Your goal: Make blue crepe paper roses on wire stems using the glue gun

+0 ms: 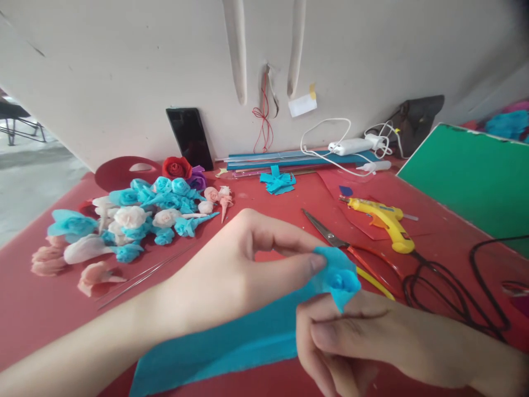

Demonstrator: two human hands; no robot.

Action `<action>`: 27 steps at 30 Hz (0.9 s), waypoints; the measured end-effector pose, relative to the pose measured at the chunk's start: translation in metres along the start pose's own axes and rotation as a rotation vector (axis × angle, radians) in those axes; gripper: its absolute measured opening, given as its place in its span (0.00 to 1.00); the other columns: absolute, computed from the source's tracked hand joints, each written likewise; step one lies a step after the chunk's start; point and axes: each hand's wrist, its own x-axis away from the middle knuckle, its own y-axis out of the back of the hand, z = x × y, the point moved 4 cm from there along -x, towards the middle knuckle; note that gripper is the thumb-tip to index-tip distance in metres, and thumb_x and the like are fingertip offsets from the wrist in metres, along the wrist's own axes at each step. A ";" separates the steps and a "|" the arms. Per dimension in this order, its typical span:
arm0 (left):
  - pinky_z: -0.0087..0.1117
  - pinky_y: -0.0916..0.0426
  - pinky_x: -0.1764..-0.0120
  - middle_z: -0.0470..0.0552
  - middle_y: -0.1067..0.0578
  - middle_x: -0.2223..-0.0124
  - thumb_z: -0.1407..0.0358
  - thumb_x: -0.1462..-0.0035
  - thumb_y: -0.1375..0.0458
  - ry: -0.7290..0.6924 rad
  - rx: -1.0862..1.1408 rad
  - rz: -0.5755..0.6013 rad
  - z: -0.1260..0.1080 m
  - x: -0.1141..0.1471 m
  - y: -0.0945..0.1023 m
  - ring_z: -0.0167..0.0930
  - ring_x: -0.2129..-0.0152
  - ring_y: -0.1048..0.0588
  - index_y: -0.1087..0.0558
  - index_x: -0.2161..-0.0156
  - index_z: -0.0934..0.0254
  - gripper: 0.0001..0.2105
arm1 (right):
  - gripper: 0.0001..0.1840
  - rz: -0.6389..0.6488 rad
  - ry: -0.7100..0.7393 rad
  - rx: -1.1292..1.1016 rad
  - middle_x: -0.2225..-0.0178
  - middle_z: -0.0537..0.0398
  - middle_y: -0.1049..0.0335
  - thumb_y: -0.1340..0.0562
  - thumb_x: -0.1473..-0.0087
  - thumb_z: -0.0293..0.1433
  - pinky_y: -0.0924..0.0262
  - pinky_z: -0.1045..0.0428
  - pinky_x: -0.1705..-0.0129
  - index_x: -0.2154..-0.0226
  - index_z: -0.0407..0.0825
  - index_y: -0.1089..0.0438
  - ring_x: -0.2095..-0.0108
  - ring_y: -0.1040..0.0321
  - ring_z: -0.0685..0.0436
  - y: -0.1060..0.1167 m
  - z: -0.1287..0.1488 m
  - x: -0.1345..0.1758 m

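A blue crepe paper flower [342,280], with a rolled centre and loose petal edges, is held up over the middle of the table. My left hand [239,267] pinches its upper left edge between thumb and fingers. Below it, my right hand [367,336] is closed around the flower's base, which the fingers hide. A long blue crepe paper strip [223,350] runs from behind the flower down to the lower left, under my left hand. Whether strip and flower are one piece, I cannot tell.
Blue, white and pink paper flowers [130,216] lie piled at left, near thin wires [144,277]. Red-handled scissors [330,236] and a yellow glue gun [378,215] with a black cord lie right. Behind are a phone [190,138], blue strips [278,180] and a power strip [349,146].
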 end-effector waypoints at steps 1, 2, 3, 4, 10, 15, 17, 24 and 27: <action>0.16 0.29 0.68 0.40 0.19 0.68 0.68 0.44 0.42 0.011 -0.029 0.003 0.000 0.001 0.000 0.25 0.69 0.22 0.20 0.66 0.57 0.07 | 0.20 -0.002 -0.009 0.001 0.78 0.59 0.46 0.50 0.37 0.39 0.50 0.62 0.72 0.74 0.42 0.38 0.76 0.48 0.58 0.000 0.000 0.000; 0.16 0.29 0.68 0.40 0.19 0.68 0.68 0.44 0.42 0.021 -0.051 0.004 0.000 0.001 -0.001 0.25 0.68 0.22 0.20 0.66 0.56 0.08 | 0.20 -0.004 -0.012 -0.004 0.79 0.59 0.47 0.50 0.38 0.39 0.51 0.62 0.73 0.74 0.42 0.39 0.77 0.49 0.58 0.000 0.001 -0.001; 0.15 0.29 0.68 0.39 0.19 0.67 0.68 0.44 0.42 0.027 -0.063 0.006 0.000 0.002 -0.001 0.25 0.68 0.22 0.20 0.66 0.56 0.08 | 0.20 0.003 -0.009 -0.008 0.79 0.59 0.47 0.50 0.38 0.38 0.52 0.62 0.74 0.75 0.42 0.39 0.78 0.49 0.58 0.000 0.001 -0.001; 0.15 0.29 0.68 0.38 0.19 0.67 0.68 0.44 0.42 0.025 -0.067 0.005 0.001 0.003 -0.002 0.25 0.68 0.22 0.21 0.65 0.55 0.08 | 0.20 0.010 -0.005 -0.014 0.79 0.59 0.47 0.50 0.38 0.38 0.52 0.63 0.74 0.76 0.42 0.39 0.79 0.50 0.59 0.000 0.000 -0.001; 0.11 0.30 0.67 0.29 0.20 0.64 0.68 0.43 0.43 -0.036 0.060 0.039 0.001 0.008 -0.002 0.20 0.68 0.22 0.23 0.60 0.44 0.12 | 0.24 0.066 -0.063 -0.024 0.79 0.59 0.45 0.50 0.39 0.44 0.50 0.65 0.77 0.77 0.43 0.41 0.81 0.48 0.61 0.003 -0.010 -0.001; 0.13 0.29 0.63 0.31 0.20 0.64 0.73 0.44 0.44 -0.024 -0.012 0.084 -0.006 0.008 -0.004 0.21 0.66 0.22 0.23 0.60 0.49 0.13 | 0.24 0.093 -0.053 -0.058 0.79 0.60 0.44 0.48 0.41 0.45 0.47 0.66 0.77 0.77 0.43 0.41 0.81 0.47 0.61 0.004 -0.009 -0.001; 0.14 0.28 0.63 0.33 0.20 0.65 0.72 0.44 0.43 -0.030 -0.064 0.087 -0.010 0.007 -0.007 0.22 0.67 0.22 0.22 0.61 0.52 0.12 | 0.22 0.081 -0.063 -0.071 0.80 0.61 0.45 0.50 0.40 0.42 0.49 0.67 0.78 0.77 0.44 0.41 0.82 0.49 0.62 0.004 -0.007 -0.001; 0.17 0.28 0.64 0.37 0.20 0.66 0.66 0.47 0.39 -0.115 -0.209 0.021 -0.012 0.004 -0.009 0.25 0.68 0.21 0.22 0.62 0.54 0.07 | 0.19 0.097 -0.133 -0.065 0.80 0.62 0.48 0.52 0.39 0.38 0.52 0.67 0.78 0.77 0.45 0.43 0.81 0.51 0.61 0.003 -0.002 0.000; 0.17 0.28 0.64 0.37 0.19 0.67 0.69 0.48 0.38 -0.122 -0.206 -0.001 -0.009 0.006 -0.006 0.25 0.69 0.22 0.23 0.63 0.55 0.07 | 0.20 0.101 -0.101 -0.111 0.80 0.62 0.48 0.51 0.39 0.40 0.55 0.65 0.79 0.76 0.45 0.42 0.80 0.49 0.60 0.004 -0.002 -0.001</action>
